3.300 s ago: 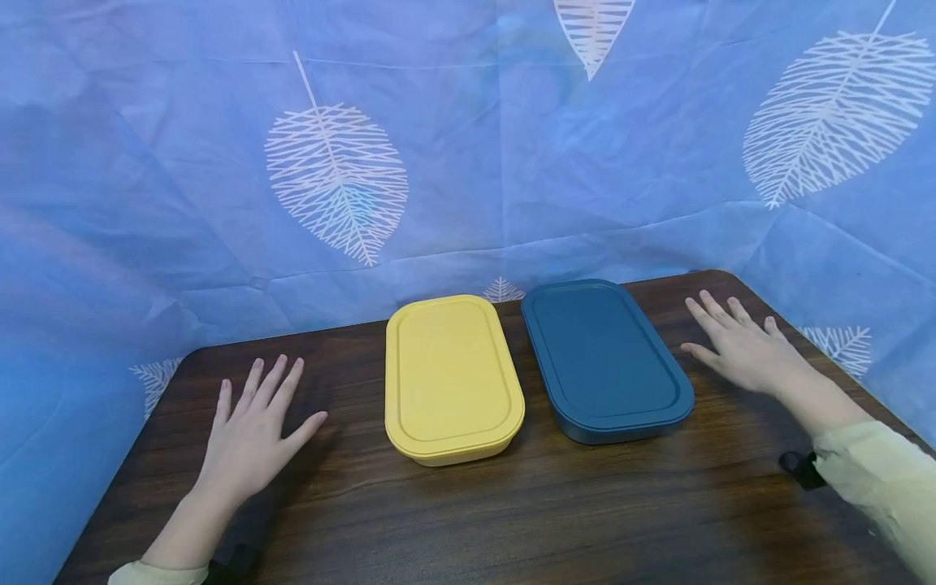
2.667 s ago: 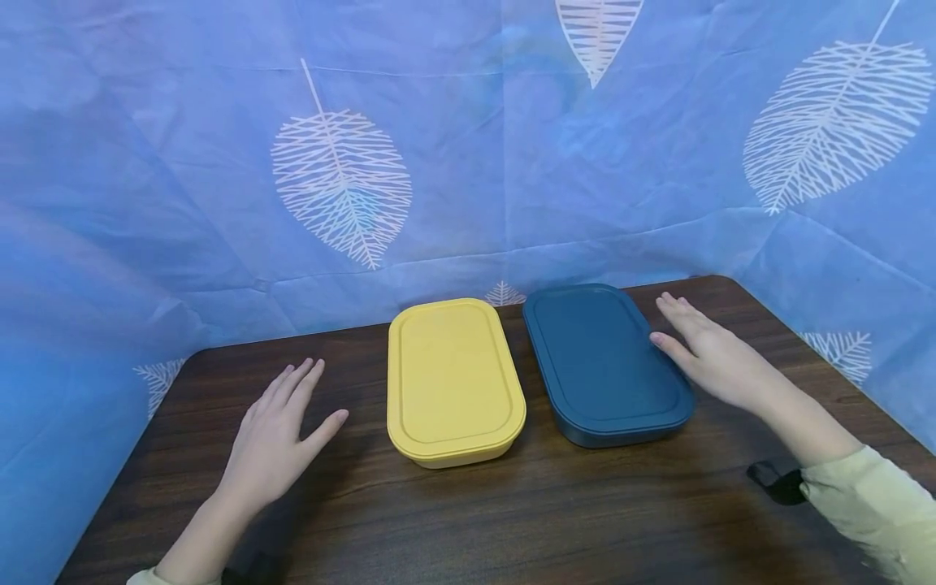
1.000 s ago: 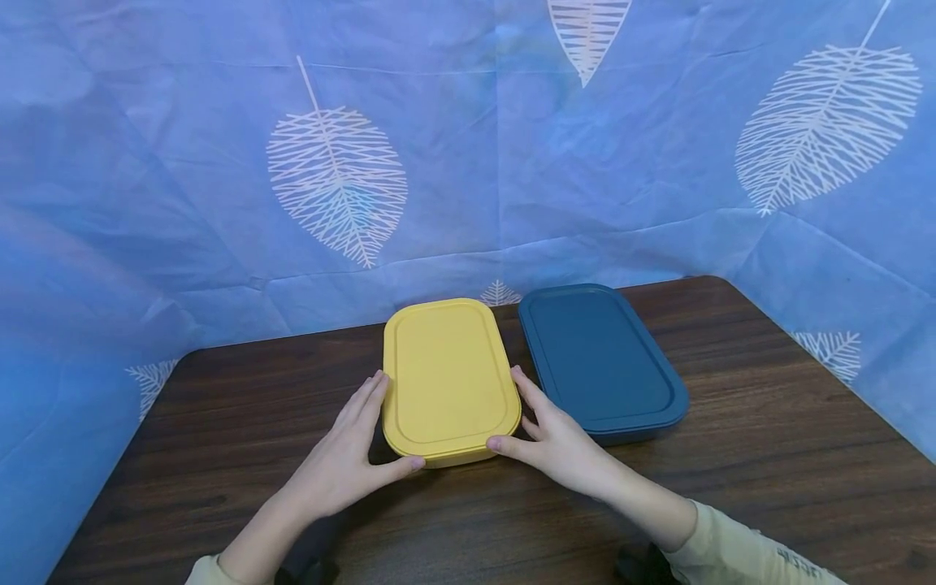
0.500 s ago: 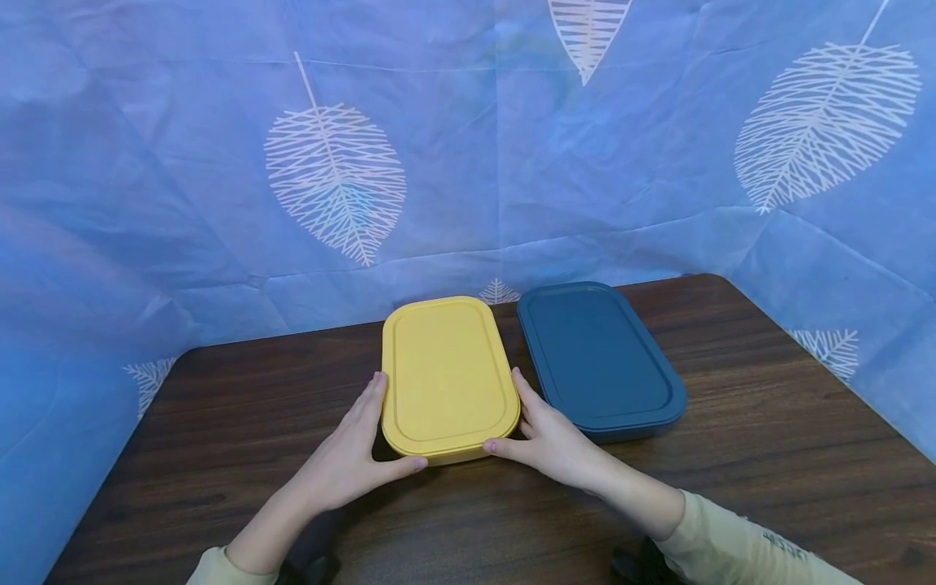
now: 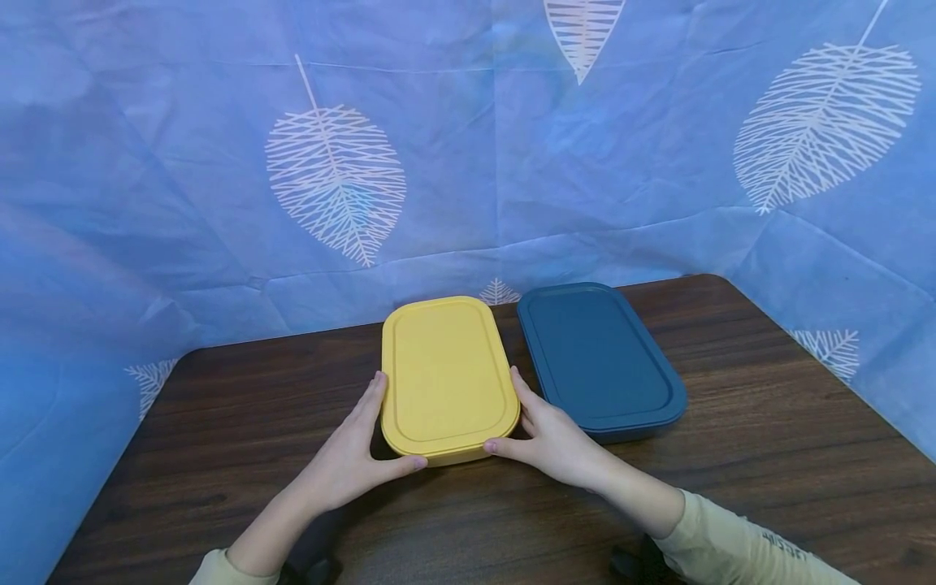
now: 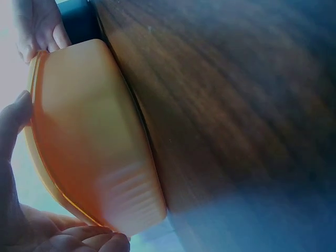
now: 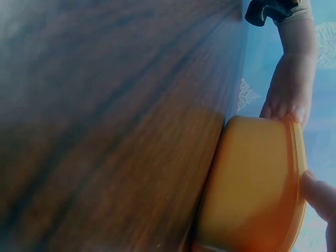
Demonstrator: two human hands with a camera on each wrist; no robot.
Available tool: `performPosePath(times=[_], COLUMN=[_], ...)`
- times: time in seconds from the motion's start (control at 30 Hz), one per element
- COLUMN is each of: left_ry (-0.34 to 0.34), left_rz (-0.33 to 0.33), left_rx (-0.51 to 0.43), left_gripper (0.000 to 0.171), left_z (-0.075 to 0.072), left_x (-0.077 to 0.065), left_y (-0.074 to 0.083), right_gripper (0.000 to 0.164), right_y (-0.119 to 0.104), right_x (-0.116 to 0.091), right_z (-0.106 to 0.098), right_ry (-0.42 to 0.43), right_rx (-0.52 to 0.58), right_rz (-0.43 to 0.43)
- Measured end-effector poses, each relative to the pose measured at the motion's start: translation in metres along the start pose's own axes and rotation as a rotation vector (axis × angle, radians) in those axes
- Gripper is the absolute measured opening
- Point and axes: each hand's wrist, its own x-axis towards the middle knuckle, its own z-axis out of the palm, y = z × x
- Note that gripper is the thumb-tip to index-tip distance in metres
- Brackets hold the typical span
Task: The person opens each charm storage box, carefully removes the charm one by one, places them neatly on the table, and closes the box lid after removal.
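A yellow lidded container (image 5: 449, 374) sits on the dark wooden table between my two hands. My left hand (image 5: 342, 467) grips its near left corner, fingers along the left side and thumb at the front edge. At the opposite corner, my right hand (image 5: 559, 449) holds it with fingers down the right side and thumb on the front rim. In the left wrist view, the container's wall (image 6: 94, 121) shows below the lid, with thumb and curled fingers at the lid's rim. The right wrist view shows my right thumb (image 7: 319, 195) against the lid edge. The lid is on.
A dark blue lidded container (image 5: 603, 357) stands just right of the yellow one, close behind my right hand. The wooden table (image 5: 775, 439) ends at a back edge against a blue curtain (image 5: 453, 146) with white leaf prints.
Both hands have come inward from the table's sides, fingers spread at first, to the yellow container's near corners. Over the last second they and the containers have stayed nearly still.
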Motion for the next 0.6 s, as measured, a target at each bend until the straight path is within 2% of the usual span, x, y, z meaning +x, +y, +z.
performPosePath(times=[0.6], left_ry=[0.056], left_rz=[0.028], left_rx=[-0.047], left_gripper=[0.122], left_z=[-0.0069], left_x=[-0.0051], left_y=[0.0048], right_gripper=[0.107], right_y=[-0.0102], right_x=[-0.0052], right_z=[-0.0006], right_ry=[0.043], right_rx=[-0.136], right_rz=[-0.029])
